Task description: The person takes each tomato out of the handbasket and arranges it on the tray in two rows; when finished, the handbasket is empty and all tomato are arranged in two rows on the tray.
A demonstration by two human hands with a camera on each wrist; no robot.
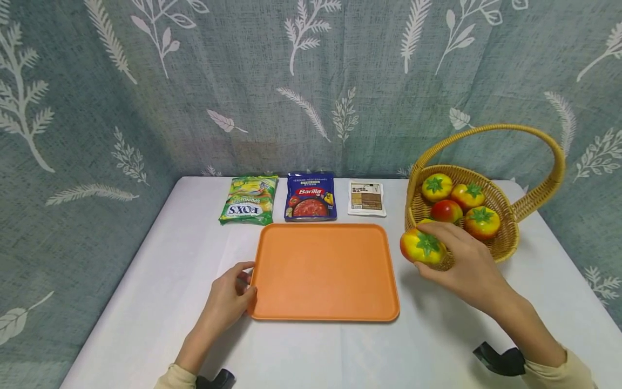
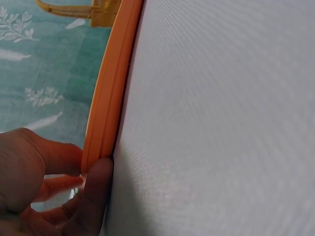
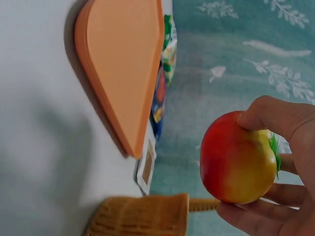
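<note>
My right hand [image 1: 468, 265] holds a red-and-yellow tomato [image 3: 236, 160] with a green star-shaped calyx, thumb on one side and fingers on the other. In the head view this tomato is up in front of the wicker basket [image 1: 510, 237], overlapping its near left rim. Several more tomatoes, among them a yellow-orange one [image 1: 482, 222], lie in the basket. An orange rectangular tray [image 1: 325, 273] rests on the table, nothing on it. At its left edge my left hand [image 1: 228, 294] pinches the rim between thumb and fingers.
Behind the tray lie a green-yellow Fox's candy bag [image 1: 250, 200], a blue Barilla pouch [image 1: 311, 197] and a small white-and-brown packet [image 1: 366, 198]. The basket's tall arched handle [image 1: 505, 127] rises at the right. A patterned grey-green curtain [image 1: 252, 108] closes off the back and sides of the white table [image 1: 160, 281].
</note>
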